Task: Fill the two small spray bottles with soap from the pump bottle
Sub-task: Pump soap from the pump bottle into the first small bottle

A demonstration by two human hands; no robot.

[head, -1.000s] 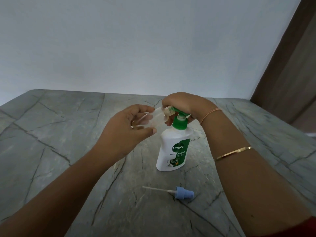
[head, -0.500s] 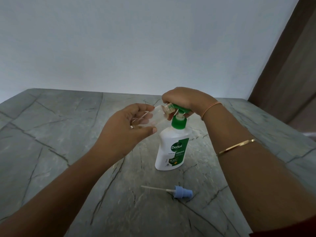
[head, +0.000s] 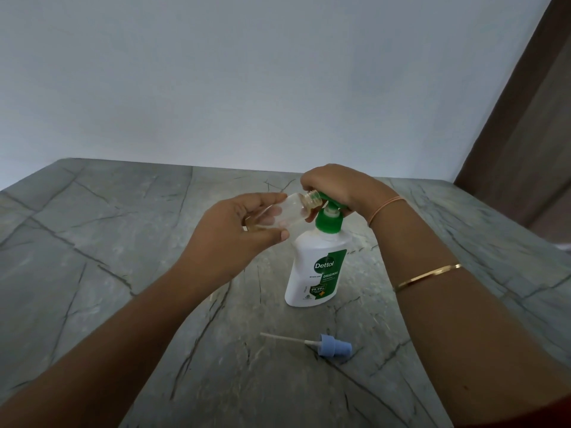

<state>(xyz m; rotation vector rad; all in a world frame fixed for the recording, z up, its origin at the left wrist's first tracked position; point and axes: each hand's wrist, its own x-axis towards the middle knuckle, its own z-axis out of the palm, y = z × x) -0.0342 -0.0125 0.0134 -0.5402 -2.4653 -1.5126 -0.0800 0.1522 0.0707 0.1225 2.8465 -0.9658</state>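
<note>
Right arm wore a thin orange wrist thread, a gold bangle higher up, and some dark red sleeve.

grey veined table meets pale wall, brown panel right.

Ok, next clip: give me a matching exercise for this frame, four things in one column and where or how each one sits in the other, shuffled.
Things
1. small bottle
2. pump bottle
3. spray cap
4. right hand

Places or states
a. lying on the table, tube pointing left
b. on top of the pump, over its green head
c. tilted in the left hand, open mouth at the nozzle
d. standing upright on the table

Pairs: 1-c, 2-d, 3-a, 4-b
</note>
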